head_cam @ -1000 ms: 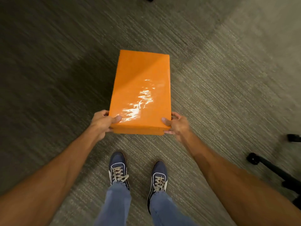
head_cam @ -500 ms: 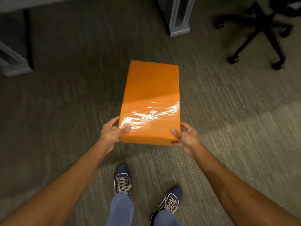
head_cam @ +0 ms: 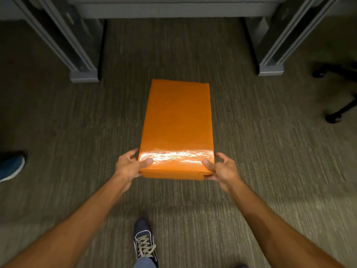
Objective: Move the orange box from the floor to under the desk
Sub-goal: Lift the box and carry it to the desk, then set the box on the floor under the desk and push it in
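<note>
The lone head camera looked steeply forward and down from standing height, close over both outstretched forearms, taking in the carpet (head_cam: 77,132) ahead up to the desk's front edge (head_cam: 173,10).

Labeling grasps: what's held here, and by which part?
The orange box, gripped at its near end: left hand on the near-left corner, right hand on the near-right corner, thumbs on top.

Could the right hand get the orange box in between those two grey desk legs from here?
Probably yes. The right hand and left hand grip the orange box's near end, and bare carpet lies between the desk legs ahead.
</note>
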